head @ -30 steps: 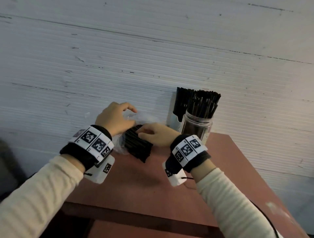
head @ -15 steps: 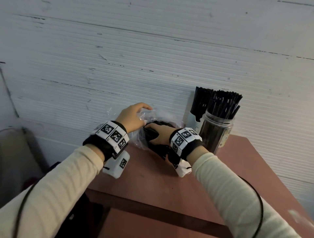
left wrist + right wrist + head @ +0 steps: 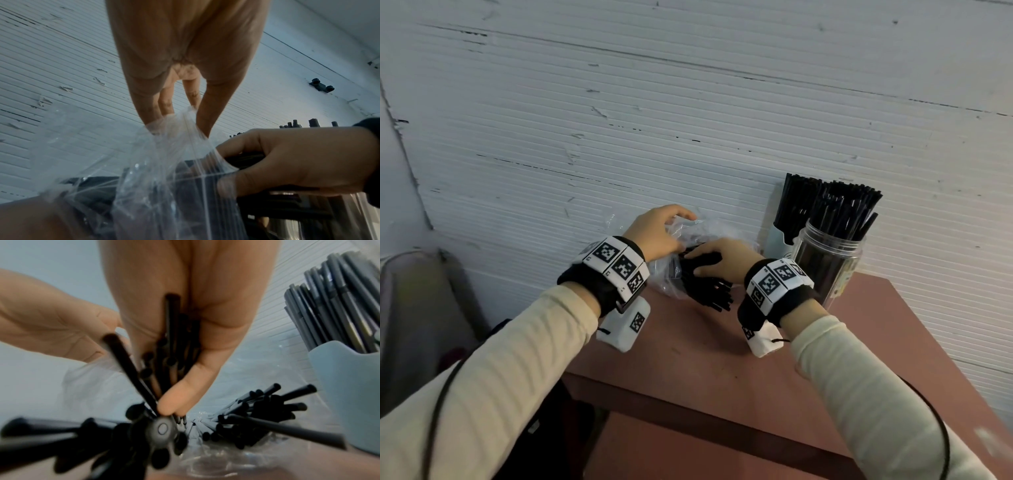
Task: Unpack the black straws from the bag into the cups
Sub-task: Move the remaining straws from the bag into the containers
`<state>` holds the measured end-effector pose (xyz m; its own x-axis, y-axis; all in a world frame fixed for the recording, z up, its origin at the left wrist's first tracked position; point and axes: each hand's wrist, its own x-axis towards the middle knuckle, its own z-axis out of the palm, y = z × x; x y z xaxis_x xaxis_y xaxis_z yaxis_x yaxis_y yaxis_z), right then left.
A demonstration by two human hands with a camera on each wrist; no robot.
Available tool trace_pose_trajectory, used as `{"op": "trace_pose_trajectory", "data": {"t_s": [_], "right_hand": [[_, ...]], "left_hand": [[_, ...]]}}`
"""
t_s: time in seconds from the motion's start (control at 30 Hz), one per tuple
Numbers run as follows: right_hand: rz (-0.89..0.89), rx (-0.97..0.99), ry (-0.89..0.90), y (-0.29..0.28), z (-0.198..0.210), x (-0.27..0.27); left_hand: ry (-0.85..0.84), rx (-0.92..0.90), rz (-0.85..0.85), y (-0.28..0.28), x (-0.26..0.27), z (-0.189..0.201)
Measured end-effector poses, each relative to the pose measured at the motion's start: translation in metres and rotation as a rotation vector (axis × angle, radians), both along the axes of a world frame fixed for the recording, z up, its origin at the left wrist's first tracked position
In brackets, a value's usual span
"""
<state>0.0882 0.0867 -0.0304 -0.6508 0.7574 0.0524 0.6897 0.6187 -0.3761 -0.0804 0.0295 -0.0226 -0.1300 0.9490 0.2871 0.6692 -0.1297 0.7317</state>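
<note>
A clear plastic bag (image 3: 671, 277) of black straws (image 3: 709, 291) lies on the reddish table (image 3: 722, 359) against the wall. My left hand (image 3: 657, 233) pinches the bag's top edge (image 3: 174, 123) and lifts it. My right hand (image 3: 717, 262) reaches into the bag's mouth and grips a bundle of black straws (image 3: 172, 350) between thumb and fingers. More loose straws (image 3: 257, 412) lie in the bag below. To the right stand a clear jar (image 3: 825, 267) and a pale blue cup (image 3: 779, 236), both holding upright black straws (image 3: 842, 212).
A white ribbed wall (image 3: 688, 120) rises right behind the table. The table's front edge (image 3: 688, 407) is near my arms. A grey object (image 3: 417, 308) stands on the left beside the table. Cables run along both sleeves.
My right hand has gone deeper into the bag and closed round a bundle of straws. My left hand keeps hold of the bag. The head view has shifted left.
</note>
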Motion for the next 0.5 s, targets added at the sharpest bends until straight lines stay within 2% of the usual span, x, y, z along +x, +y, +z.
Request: {"op": "trace_pose_trajectory", "data": {"t_s": [0.13, 0.33, 0.5], "right_hand": [[-0.014, 0.012, 0.048, 0.0, 0.0, 0.004], [-0.061, -0.142, 0.181, -0.006, 0.002, 0.012], [-0.067, -0.196, 0.245, -0.013, 0.014, 0.037]], "left_hand": [[0.008, -0.005, 0.003, 0.002, 0.004, 0.0], [0.048, 0.004, 0.008, 0.001, 0.007, 0.0], [0.11, 0.082, 0.007, -0.004, 0.009, -0.005]]}}
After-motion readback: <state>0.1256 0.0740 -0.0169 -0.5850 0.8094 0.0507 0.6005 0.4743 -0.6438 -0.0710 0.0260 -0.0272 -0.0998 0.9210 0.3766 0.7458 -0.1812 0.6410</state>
